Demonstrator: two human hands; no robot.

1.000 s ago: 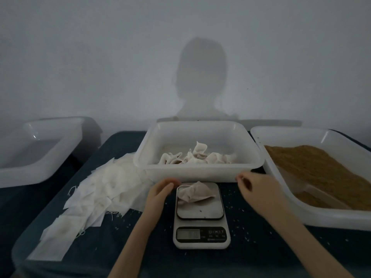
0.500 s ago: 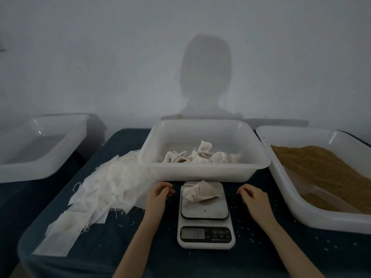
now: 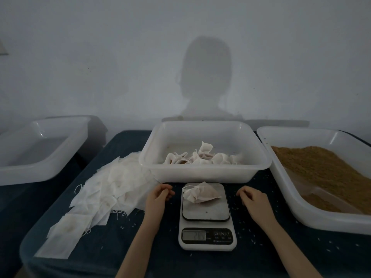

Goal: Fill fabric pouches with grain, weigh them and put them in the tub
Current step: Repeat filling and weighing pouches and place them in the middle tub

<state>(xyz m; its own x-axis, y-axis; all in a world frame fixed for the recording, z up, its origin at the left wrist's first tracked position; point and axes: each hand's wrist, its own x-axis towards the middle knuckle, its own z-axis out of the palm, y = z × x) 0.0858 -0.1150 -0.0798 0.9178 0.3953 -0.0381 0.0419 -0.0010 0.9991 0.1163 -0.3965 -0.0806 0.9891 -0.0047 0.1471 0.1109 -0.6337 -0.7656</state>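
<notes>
A filled white fabric pouch (image 3: 200,194) lies on the platform of a small kitchen scale (image 3: 206,216), whose display is lit. My left hand (image 3: 158,195) rests on the dark table just left of the scale, fingers loosely curled, holding nothing. My right hand (image 3: 253,199) rests to the right of the scale in the same way. Behind the scale stands a white tub (image 3: 204,173) with several filled pouches (image 3: 202,158) inside. A heap of flat, unfilled pouches (image 3: 104,189) spreads over the table on the left.
A large white tub of brown grain (image 3: 321,167), with a clear scoop lying in it, sits at the right. Another white tub (image 3: 40,149) stands at the far left on a lower surface. Loose grains are scattered on the table (image 3: 140,257). A wall rises close behind.
Both hands have drawn back from the pouch and settled on the table on either side of the scale. The pouch stays on the platform.
</notes>
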